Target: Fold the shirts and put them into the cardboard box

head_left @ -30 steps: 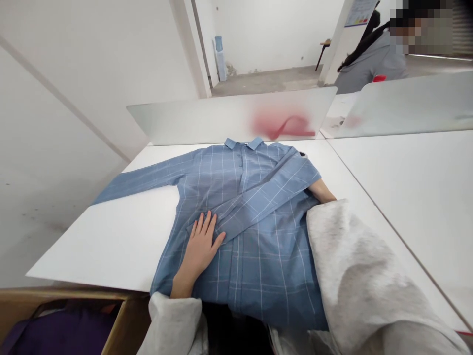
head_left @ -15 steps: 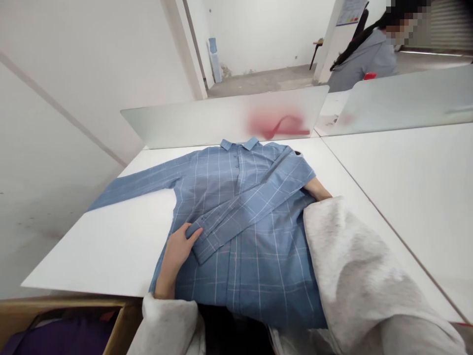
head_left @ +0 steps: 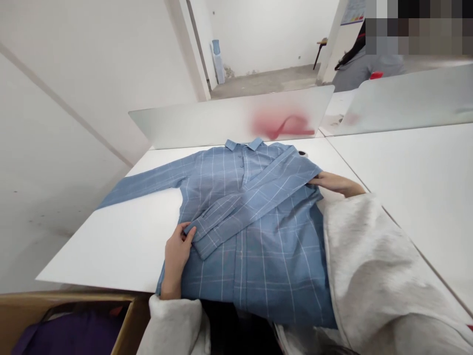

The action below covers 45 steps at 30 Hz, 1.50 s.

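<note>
A blue shirt [head_left: 258,266] with white check lines lies front up on the white table, its collar pointing away from me. One sleeve stretches out to the left; the other is folded diagonally across the chest. My left hand [head_left: 178,256] pinches the cuff of the folded sleeve near the shirt's left side. At the right, my right hand [head_left: 334,182] is at the fold of that same sleeve, fingertips partly under the cloth, so its grip is hidden. The hem hangs over the near table edge toward me.
A cardboard box [head_left: 138,315] with dark purple cloth stands at the lower left. Frosted dividers [head_left: 199,123] line the table's [head_left: 111,246] far edge, a red blurred shape behind one. A small round object [head_left: 303,154] lies by the shirt's shoulder. A person in grey [head_left: 365,69] is beyond.
My right hand has drawn out from under the folded sleeve to its right edge. My left hand still pinches the cuff. The view has shifted slightly.
</note>
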{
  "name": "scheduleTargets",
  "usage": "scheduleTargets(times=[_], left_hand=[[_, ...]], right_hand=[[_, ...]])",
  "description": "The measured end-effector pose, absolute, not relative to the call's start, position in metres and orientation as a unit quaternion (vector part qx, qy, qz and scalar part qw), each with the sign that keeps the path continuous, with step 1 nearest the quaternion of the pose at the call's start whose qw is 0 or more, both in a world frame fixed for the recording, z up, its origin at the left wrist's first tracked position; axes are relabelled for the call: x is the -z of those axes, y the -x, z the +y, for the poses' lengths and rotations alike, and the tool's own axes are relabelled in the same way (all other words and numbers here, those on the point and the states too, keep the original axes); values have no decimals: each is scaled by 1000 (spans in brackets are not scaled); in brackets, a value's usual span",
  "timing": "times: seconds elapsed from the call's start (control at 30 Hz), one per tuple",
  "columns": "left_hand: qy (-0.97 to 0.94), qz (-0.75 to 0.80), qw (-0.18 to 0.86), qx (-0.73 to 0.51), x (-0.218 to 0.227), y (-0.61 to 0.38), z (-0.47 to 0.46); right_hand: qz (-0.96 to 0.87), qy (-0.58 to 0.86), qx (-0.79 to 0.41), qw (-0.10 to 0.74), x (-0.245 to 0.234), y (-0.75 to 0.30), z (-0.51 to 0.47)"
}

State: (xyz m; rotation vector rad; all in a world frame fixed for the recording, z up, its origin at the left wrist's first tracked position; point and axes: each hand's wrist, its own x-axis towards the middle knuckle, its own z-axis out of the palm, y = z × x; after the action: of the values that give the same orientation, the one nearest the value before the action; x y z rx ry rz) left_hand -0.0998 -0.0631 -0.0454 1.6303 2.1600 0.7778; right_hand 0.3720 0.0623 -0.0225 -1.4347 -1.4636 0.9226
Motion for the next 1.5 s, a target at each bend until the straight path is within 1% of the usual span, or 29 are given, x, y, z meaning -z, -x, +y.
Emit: scheduleTargets(times=[0.07, 0.1, 0.13, 0.2, 0.27, 0.33, 0.37, 0.4, 0.43, 0.5, 0.57, 0.63, 0.77, 0.83, 0.93, 1.1, 1.17, 1.23, 1.27, 1.3, 1.37, 1.43, 1.5], left_hand=[[-571, 760, 148, -273, 46, 100, -63], [-575, 757, 138, -278, 47, 99, -63], [-582, 751, 123, -286, 48, 99, -63], [-603, 731, 67, -313, 48, 96, -64], [-639, 690, -8, -340, 48, 92, -66], [-691, 634, -63, -341, 49, 88, -68], [-719, 609, -80, -325, 50, 85, -69], [-744, 591, -92, -298, 51, 84, -70], [-760, 584, -100, -266, 52, 83, -71], [-769, 595, -104, -210, 56, 82, -71], [-760, 616, -82, -188, 58, 84, -72], [-743, 639, -62, -189, 58, 86, -72], [-715, 671, -41, -193, 56, 88, -76], [-722, 662, -10, -202, 53, 93, -80], [-726, 639, 73, -244, 38, 113, -91], [-574, 704, 189, -374, -12, 166, -113], [-519, 686, 186, -475, -22, 188, -109], [-470, 671, 158, -552, -18, 211, -94], [-458, 683, 147, -550, -12, 223, -83], [-458, 706, 139, -521, -5, 234, -71], [-484, 756, 111, -426, 9, 254, -43], [-504, 779, 79, -363, 21, 267, -17], [-510, 785, 56, -346, 31, 274, 7]], right_hand=[[-640, 594, -388, 296, -3, -388, 55], [-655, 622, -361, 234, -17, -394, 52], [-658, 660, -305, 197, -30, -397, 49], [-647, 720, -156, 197, -50, -392, 44], [-663, 705, -66, 244, -56, -372, 43], [-711, 634, -49, 299, -46, -343, 47], [-736, 600, -47, 310, -34, -328, 51], [-757, 577, -39, 302, -20, -315, 55], [-774, 571, -29, 273, -4, -306, 60], [-793, 585, -14, 172, 28, -298, 69], [-796, 599, -1, 83, 55, -305, 75], [-797, 601, 27, 46, 72, -321, 80], [-765, 635, 94, 49, 80, -350, 82], [-736, 671, 81, 52, 78, -357, 80], [-713, 698, 33, 47, 73, -358, 77], [-712, 701, -6, 41, 66, -355, 72], [-719, 693, -18, 53, 64, -358, 72], [-728, 682, -26, 69, 60, -364, 72], [-732, 676, -29, 80, 55, -366, 72], [-738, 667, -31, 93, 48, -366, 72], [-770, 625, -25, 125, 29, -355, 67], [-819, 552, -6, 156, 5, -326, 55], [-867, 467, 15, 173, -15, -281, 34]])
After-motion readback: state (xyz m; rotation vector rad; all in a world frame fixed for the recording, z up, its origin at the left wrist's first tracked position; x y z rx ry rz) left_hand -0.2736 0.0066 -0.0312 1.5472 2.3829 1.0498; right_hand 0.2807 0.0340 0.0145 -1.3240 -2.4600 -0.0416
